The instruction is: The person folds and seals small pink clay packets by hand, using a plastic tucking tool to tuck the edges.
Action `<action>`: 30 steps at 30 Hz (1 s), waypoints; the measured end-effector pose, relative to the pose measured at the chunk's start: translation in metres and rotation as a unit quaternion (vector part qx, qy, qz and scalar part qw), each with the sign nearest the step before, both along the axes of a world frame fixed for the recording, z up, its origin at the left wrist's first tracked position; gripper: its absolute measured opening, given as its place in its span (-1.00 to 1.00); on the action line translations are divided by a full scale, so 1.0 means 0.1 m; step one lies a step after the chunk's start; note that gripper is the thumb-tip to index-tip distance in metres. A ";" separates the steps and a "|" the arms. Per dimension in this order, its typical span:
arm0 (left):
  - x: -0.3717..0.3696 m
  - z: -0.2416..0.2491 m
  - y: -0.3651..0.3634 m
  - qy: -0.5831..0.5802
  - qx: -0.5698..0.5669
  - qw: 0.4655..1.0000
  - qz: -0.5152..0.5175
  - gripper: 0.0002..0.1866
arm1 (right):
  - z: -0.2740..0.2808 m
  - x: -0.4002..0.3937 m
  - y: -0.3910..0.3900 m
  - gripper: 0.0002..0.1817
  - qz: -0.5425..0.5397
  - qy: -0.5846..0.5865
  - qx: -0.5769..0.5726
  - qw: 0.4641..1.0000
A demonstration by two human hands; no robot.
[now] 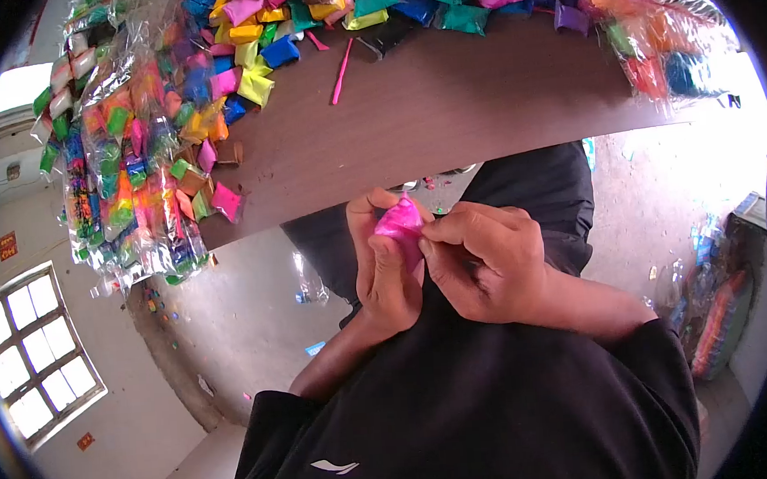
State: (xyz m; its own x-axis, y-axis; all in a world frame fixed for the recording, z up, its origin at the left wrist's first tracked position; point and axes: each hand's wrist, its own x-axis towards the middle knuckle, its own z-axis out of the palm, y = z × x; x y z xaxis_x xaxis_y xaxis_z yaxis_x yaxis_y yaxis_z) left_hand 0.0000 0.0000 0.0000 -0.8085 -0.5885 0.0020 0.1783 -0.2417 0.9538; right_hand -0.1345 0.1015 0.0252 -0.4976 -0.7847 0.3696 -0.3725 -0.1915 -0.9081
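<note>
A shiny pink packet is held upright between my two hands, just off the table's near edge and above my lap. My left hand is closed round its left side, with the thumb lying across its front. The thumb and index finger of my right hand pinch its right edge. My palm and fingers hide part of the packet's lower end. On the brown table a thin pink stick lies beyond my hands.
Many small coloured packets are heaped along the table's far side. Clear bags of packets cover its left end and hang over the edge; more clear bags lie at the right. A barred window is at lower left.
</note>
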 end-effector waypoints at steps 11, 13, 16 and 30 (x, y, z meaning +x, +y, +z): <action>0.17 0.23 0.10 -0.069 0.009 0.997 0.017 -0.47 | 0.12 0.11 0.05 -0.79 -0.011 -0.027 0.014 0.999; 0.17 0.24 0.10 -0.052 -0.019 0.998 0.006 -0.49 | 0.21 0.13 0.12 -0.78 0.009 -0.017 0.011 1.000; 0.13 0.28 0.06 -0.028 -0.064 0.997 -0.010 -0.48 | 0.18 0.18 0.09 -0.78 0.017 -0.019 0.002 1.000; 0.07 0.19 0.05 -0.017 -0.030 0.999 0.036 -0.50 | 0.15 0.08 0.06 -0.78 0.002 -0.005 0.022 1.000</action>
State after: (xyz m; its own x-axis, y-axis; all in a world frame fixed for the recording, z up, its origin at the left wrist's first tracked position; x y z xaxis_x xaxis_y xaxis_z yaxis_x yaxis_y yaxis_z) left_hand 0.0073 0.0054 0.0187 -0.7638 -0.6453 0.0121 0.1601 -0.1713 0.9721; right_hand -0.1263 0.1078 0.0398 -0.4976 -0.8026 0.3291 -0.3621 -0.1526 -0.9196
